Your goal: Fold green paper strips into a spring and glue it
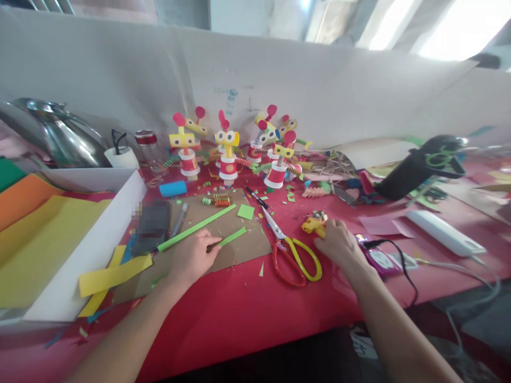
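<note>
I see the left hand [194, 256] resting on the brown cardboard mat [243, 252] near the front edge of the bench [239, 314]. Its fingers are drawn together, and thumb and forefinger pinch the near end of the short green strip [233, 236], which lies flat on the mat. A long green strip [195, 229] lies just beyond it, slanting toward the white box [93, 247] at the left edge.

The right hand [339, 246] sits further right on the red cover, with its fingertips against a small yellow piece [313, 226]. Its fingers are curled, and I cannot tell whether they grip the piece or only touch it. The scissors [293, 254], with one red and one yellow handle, lie between the two hands. Paper-cup figures [228, 154] stand in a row along the back edge.
</note>
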`<state>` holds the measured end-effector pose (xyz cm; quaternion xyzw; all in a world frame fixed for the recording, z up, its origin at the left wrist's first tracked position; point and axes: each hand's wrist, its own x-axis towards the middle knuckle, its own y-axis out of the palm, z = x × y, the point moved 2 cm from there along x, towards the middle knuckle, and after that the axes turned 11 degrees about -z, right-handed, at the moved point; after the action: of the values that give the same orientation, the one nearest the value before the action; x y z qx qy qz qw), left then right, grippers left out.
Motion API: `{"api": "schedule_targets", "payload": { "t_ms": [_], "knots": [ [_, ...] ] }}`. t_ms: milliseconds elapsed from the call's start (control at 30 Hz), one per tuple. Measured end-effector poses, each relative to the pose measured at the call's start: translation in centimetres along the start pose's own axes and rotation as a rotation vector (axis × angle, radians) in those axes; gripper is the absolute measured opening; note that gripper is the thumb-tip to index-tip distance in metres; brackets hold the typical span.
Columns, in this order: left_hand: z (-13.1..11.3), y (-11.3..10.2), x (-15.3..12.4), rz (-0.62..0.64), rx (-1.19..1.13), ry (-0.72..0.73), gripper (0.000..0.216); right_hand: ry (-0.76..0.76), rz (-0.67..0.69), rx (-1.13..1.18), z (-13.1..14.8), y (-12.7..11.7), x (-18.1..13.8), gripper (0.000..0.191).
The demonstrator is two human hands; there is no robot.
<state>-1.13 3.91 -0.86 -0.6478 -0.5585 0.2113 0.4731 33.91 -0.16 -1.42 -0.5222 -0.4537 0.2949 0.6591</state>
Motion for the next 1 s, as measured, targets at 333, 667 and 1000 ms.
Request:
{"api": "schedule_targets", "payload": {
  "t_ms": [333,667,1000],
  "knots": [
    [0.0,-0.2,0.3,0.035,-0.023,-0.021,0.031,0.014,0.398,1.039,7.2,-5.2,-5.5,0.036],
    [0.4,0.2,0.6,0.055,-0.043,-0.012,0.026,-0.16,0.4,0.992,11.3,-2.5,-6.7,0.047],
    [0.2,0.0,0.5,0.026,-0.047,0.005,0.021,-0.174,0.347,0.743,11.7,-3.4,-5.6,0.042]
  ]
}}
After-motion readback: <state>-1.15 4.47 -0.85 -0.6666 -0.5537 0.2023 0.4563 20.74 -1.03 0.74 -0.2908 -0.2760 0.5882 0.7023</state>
